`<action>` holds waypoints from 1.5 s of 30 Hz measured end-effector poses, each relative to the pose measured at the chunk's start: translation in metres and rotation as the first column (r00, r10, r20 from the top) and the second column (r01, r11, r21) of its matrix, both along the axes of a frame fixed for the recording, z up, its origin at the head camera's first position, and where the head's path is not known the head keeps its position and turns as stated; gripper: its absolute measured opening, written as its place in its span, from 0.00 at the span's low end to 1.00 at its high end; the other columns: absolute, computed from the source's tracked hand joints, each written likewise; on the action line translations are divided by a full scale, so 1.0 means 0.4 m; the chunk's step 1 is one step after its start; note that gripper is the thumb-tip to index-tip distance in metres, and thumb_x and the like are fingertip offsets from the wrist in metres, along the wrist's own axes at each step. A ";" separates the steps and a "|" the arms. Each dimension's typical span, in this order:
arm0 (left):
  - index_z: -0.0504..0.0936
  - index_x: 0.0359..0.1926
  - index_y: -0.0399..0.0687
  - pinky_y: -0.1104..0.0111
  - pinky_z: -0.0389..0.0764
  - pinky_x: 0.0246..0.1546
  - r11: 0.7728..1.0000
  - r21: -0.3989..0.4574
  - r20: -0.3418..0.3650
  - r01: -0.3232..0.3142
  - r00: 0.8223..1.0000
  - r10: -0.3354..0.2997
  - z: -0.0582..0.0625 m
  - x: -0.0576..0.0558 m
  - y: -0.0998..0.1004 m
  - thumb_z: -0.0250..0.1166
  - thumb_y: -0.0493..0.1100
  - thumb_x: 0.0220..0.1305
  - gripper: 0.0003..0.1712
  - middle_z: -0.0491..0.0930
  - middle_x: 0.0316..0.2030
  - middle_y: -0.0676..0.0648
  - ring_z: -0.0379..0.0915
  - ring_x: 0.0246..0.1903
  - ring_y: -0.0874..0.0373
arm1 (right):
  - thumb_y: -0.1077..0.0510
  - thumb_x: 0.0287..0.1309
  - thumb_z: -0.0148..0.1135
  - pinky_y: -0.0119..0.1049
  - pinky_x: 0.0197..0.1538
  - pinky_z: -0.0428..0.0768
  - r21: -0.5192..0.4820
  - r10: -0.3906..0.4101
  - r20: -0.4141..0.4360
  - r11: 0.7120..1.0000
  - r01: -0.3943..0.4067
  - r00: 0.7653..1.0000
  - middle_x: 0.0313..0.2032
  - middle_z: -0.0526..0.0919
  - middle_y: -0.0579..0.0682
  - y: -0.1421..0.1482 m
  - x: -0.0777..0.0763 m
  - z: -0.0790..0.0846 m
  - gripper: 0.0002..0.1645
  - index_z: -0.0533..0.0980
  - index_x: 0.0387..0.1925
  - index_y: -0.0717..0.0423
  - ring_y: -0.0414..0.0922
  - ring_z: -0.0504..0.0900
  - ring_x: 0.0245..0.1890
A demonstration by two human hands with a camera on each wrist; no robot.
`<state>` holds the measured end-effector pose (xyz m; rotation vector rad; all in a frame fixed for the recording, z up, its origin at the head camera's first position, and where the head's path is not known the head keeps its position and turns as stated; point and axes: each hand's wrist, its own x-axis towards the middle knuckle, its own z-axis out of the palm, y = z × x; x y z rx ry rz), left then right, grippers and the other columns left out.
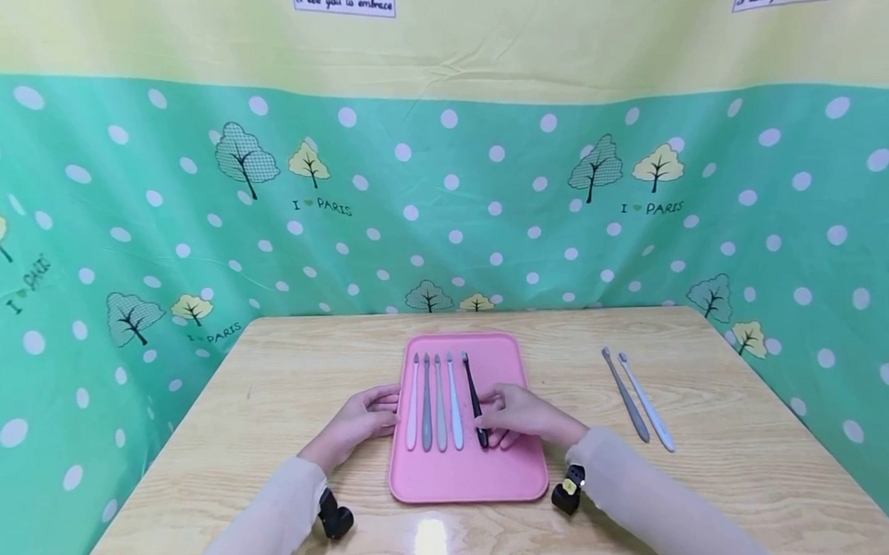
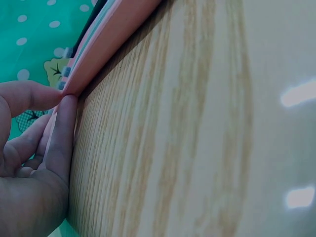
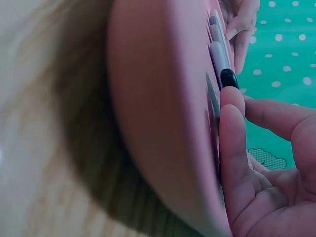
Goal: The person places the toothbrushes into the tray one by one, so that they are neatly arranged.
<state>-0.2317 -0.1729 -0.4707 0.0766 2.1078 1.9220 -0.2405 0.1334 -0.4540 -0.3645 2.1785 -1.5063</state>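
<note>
A pink tray (image 1: 466, 481) lies on the wooden table. In its left part several toothbrushes lie side by side, heads toward the far end: a pale pink toothbrush (image 1: 412, 409), two greyish ones and a light blue toothbrush (image 1: 455, 408). Right of these is a black toothbrush (image 1: 474, 403), pinched near its handle end between thumb and fingers of my right hand (image 1: 519, 412). In the right wrist view the black tip (image 3: 228, 77) shows at the fingertips. My left hand (image 1: 363, 419) holds the tray's left rim, thumb and index finger (image 2: 39, 95) meeting at it.
To the right of the tray, a grey toothbrush (image 1: 627, 395) and a whitish-blue toothbrush (image 1: 647, 403) lie on the table (image 1: 285, 356). Behind and beside the table hangs a green dotted curtain (image 1: 450, 228) printed with trees.
</note>
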 end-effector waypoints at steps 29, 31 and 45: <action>0.65 0.71 0.34 0.61 0.84 0.52 1.000 0.009 -0.008 0.002 1.000 -0.002 -0.008 -0.004 -0.004 0.62 0.29 0.63 0.35 0.74 0.58 0.35 0.77 0.53 0.49 | 0.60 0.60 0.68 0.40 0.27 0.88 -0.026 0.004 -0.007 1.000 -0.004 1.000 0.33 0.84 0.59 -0.018 -0.004 -0.004 0.38 0.64 0.65 0.73 0.48 0.86 0.25; 0.65 0.71 0.33 0.61 0.84 0.52 1.000 0.010 -0.013 0.005 1.000 -0.005 -0.007 -0.004 -0.005 0.62 0.29 0.62 0.36 0.74 0.58 0.35 0.77 0.53 0.49 | 0.61 0.60 0.68 0.40 0.27 0.88 -0.030 0.002 -0.003 1.000 -0.003 1.000 0.33 0.83 0.59 -0.018 -0.004 -0.006 0.38 0.64 0.66 0.73 0.49 0.86 0.25; 0.65 0.71 0.34 0.61 0.84 0.52 1.000 0.013 -0.013 0.007 1.000 -0.007 -0.010 -0.004 -0.001 0.63 0.29 0.62 0.36 0.74 0.58 0.35 0.77 0.52 0.50 | 0.61 0.59 0.69 0.40 0.27 0.88 -0.045 0.001 0.014 0.999 0.000 1.000 0.33 0.84 0.59 -0.014 -0.005 -0.007 0.37 0.64 0.64 0.74 0.48 0.86 0.25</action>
